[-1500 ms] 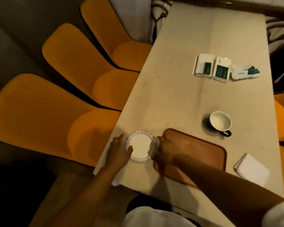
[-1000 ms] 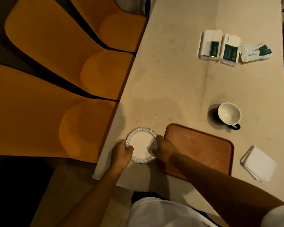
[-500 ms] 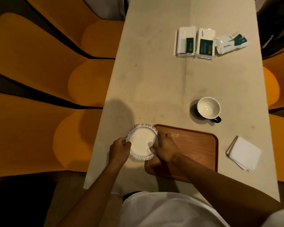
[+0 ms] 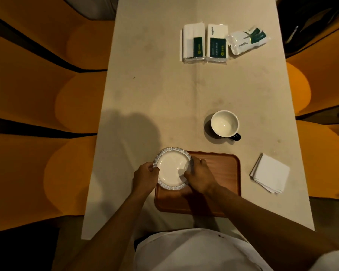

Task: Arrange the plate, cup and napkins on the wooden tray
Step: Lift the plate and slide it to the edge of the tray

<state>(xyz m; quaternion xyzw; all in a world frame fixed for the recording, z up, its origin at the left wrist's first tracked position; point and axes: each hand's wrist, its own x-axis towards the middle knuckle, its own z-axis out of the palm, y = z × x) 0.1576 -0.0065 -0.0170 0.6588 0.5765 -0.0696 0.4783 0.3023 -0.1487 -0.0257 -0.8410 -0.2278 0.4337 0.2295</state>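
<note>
A person's left hand (image 4: 145, 176) and right hand (image 4: 199, 176) pinch opposite rims of a small white plate (image 4: 171, 168), keeping it level over the wooden tray's (image 4: 219, 182) left edge. The cup (image 4: 224, 123) and folded napkins (image 4: 269, 173) wait on the table (image 4: 155, 94) nearby.

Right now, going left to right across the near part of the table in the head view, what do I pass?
Left hand → plate → right hand → wooden tray → folded napkins.
</note>
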